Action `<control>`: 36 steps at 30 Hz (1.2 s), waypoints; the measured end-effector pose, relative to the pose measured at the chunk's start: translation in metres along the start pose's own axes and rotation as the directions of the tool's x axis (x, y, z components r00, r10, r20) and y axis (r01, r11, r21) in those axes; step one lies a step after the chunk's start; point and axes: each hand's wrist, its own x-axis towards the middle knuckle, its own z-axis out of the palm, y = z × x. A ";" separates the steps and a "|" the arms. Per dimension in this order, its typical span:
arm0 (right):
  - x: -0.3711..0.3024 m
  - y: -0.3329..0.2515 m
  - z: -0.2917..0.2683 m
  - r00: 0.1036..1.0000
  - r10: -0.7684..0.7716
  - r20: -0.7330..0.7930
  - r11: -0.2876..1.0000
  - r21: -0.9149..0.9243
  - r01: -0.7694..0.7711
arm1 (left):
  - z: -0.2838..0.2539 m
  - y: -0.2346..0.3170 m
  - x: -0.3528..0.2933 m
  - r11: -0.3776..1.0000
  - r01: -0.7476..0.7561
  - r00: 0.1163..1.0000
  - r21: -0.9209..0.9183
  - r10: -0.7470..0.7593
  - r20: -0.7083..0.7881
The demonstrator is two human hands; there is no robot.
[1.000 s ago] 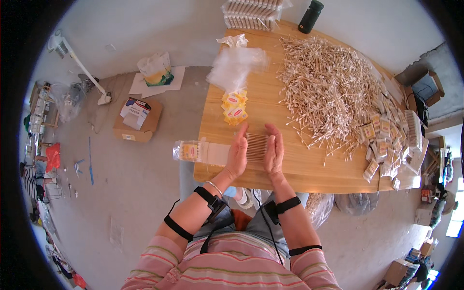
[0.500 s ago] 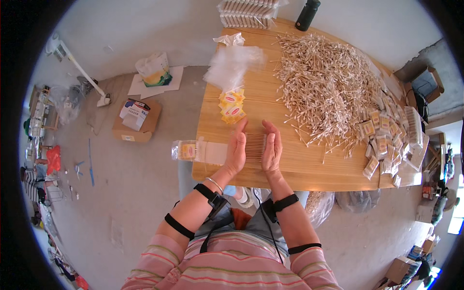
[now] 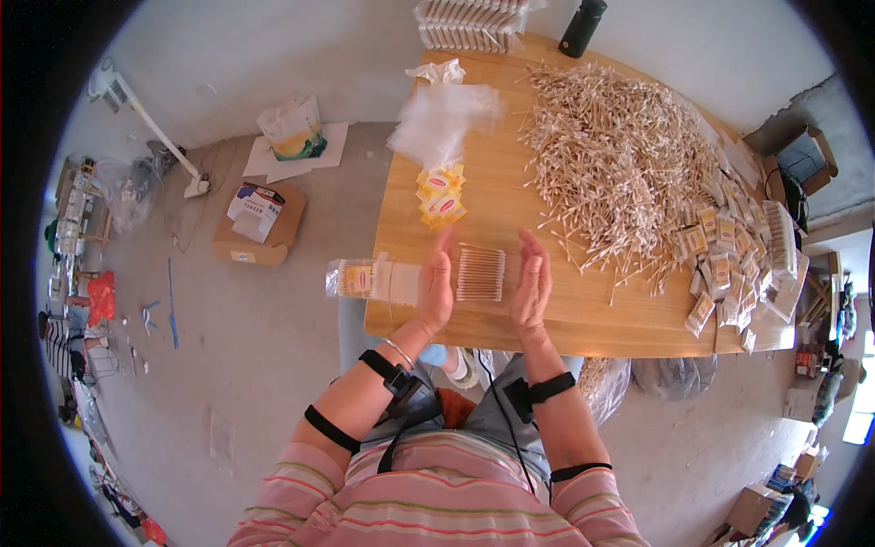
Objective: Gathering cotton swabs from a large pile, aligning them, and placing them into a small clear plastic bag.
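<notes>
A neat row of cotton swabs lies side by side on the wooden table, between my two hands. My left hand stands on edge just left of the row, fingers stretched out, holding nothing. On the other side, my right hand is also held upright with straight fingers, a small gap away from the swabs. Left of my left hand is a pale card strip, partly hidden by that hand. At its left end a clear bag of swabs with a yellow label reaches past the table edge.
Yellow printed cards and clear plastic bags lie beyond my hands. A big heap of loose swabs covers the table's right side, with filled packets beside it. A dark bottle stands at the back.
My hands have moved apart, the left one leftward and the right one rightward. They pressed close to the swab row's sides before; now the whole row shows between them.
</notes>
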 end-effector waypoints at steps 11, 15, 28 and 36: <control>-0.016 -0.041 -0.002 0.828 0.187 0.528 0.263 -0.839 0.476 | -0.044 0.022 -0.016 0.874 -0.106 0.993 0.475 0.063 0.104; -0.017 -0.046 0.003 0.821 0.201 0.534 0.253 -0.838 0.483 | -0.052 0.022 -0.025 0.750 -0.271 0.959 0.603 0.157 0.236; -0.006 -0.048 -0.024 0.983 -0.030 0.183 0.701 -0.697 0.151 | -0.035 0.033 -0.029 0.612 -0.348 0.932 0.710 0.144 0.332; 0.000 -0.042 -0.005 0.890 0.098 0.446 0.450 -0.817 0.360 | -0.030 0.032 -0.029 0.520 -0.334 0.938 0.786 0.103 0.331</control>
